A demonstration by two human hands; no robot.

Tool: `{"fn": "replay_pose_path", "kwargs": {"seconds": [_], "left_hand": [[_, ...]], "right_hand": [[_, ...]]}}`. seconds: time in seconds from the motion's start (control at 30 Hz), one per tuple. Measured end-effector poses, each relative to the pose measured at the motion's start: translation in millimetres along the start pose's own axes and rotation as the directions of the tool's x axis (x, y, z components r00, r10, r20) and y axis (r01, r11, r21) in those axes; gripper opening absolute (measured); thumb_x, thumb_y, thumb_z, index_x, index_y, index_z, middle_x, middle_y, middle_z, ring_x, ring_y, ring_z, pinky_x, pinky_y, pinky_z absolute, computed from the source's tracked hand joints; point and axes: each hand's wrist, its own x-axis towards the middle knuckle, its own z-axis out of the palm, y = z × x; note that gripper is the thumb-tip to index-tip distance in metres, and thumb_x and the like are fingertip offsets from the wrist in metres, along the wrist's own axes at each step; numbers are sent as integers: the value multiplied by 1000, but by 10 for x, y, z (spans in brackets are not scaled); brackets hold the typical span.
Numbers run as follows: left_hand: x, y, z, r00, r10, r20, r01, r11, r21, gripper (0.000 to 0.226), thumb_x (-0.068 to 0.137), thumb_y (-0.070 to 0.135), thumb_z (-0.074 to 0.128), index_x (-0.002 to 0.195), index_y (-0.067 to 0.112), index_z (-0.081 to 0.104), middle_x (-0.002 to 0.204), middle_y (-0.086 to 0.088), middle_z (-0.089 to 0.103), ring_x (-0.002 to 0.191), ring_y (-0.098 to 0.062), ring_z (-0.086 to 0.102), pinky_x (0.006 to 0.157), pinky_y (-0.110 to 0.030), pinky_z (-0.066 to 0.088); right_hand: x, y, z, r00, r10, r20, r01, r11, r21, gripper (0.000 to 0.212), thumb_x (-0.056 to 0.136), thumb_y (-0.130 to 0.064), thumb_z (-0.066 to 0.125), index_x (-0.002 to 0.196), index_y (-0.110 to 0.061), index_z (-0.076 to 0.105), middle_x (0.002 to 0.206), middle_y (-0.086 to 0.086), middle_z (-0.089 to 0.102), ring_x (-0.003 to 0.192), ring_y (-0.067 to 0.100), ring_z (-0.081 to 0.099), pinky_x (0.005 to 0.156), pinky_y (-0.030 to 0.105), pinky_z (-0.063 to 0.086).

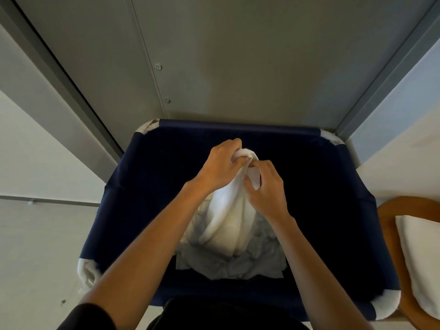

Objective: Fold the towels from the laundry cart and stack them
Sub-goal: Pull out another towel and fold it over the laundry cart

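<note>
Closest to you, at the bottom edge, a dark sleeve [88,315] covers your upper left arm, and your bare forearms [147,246] reach forward over the laundry cart [114,210], a navy fabric bin with white padding at its corners. To your right, just beside the cart, a rounded wooden surface [387,225] carries a folded white towel [421,258] lying flat.

Down in the bottom of the cart sits a heap of crumpled white linens [228,269], pale grey in the shadow. Above that heap is the white towel [226,222] you are holding. It hangs in long folds with its upper end bunched between your hands; you cannot tell whether its lower end rests on the heap or hangs just clear of it.

Your left hand [221,164] has its fingers curled round the top of the towel, with cloth bulging out above the knuckles. Your right hand [267,190] is close against it and pinches a fold of the same towel slightly lower down. Both hands are over the middle of the cart.

Beyond the far rim stands a grey metal panel [238,67] with a vertical seam and two round fasteners [158,66]. A darker post [71,86] frames it on your left, and a pale wall [35,151] lies beyond that.
</note>
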Motion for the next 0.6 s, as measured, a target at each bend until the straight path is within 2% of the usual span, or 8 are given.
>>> {"fn": "replay_pose_path", "kwargs": {"seconds": [0.1,0.27,0.33,0.43,0.53,0.6], "left_hand": [[6,20,7,1000,-12,2,12,1000,-16,26,90,16,61,74,10,42,66,7,41,57,-8,35,54,-13,35],[6,52,-58,999,13,-32,-14,1000,-22,26,92,18,61,75,9,44,67,7,41,57,-8,36,56,-12,35],[8,44,-104,997,9,-81,-10,1000,-13,25,92,19,60,76,7,45,68,7,41,58,-7,36,56,-13,35],[12,-11,-214,985,-4,-173,7,1000,21,19,93,17,59,82,7,47,72,8,43,61,-6,39,60,-13,36],[-44,-94,-330,966,-101,-236,111,993,29,13,93,8,54,88,12,43,81,4,47,68,-11,45,61,-24,42],[-94,-164,-377,943,-179,-279,229,960,161,17,89,-3,50,95,12,44,94,-3,50,77,-20,48,63,-33,41]], "right_hand": [[21,-5,86,994,99,53,-92,988,-122,23,91,-25,57,111,-14,56,95,-6,53,72,5,51,59,10,37],[-28,100,279,973,204,112,-177,961,-213,12,89,-12,53,93,-3,59,82,0,47,67,16,50,50,16,28],[-87,188,376,957,238,167,-190,946,-263,12,87,-9,52,89,-1,60,83,3,49,74,24,56,51,21,29],[-195,333,479,916,315,249,-214,908,-360,17,90,-12,51,90,0,62,92,12,58,84,27,58,63,26,34],[-230,421,439,911,334,243,-258,920,-296,17,92,-9,51,81,1,60,90,11,55,83,29,58,62,22,32],[-209,422,352,927,278,252,-239,955,-173,16,91,-5,52,80,2,61,87,3,49,74,23,55,57,14,33]]}}
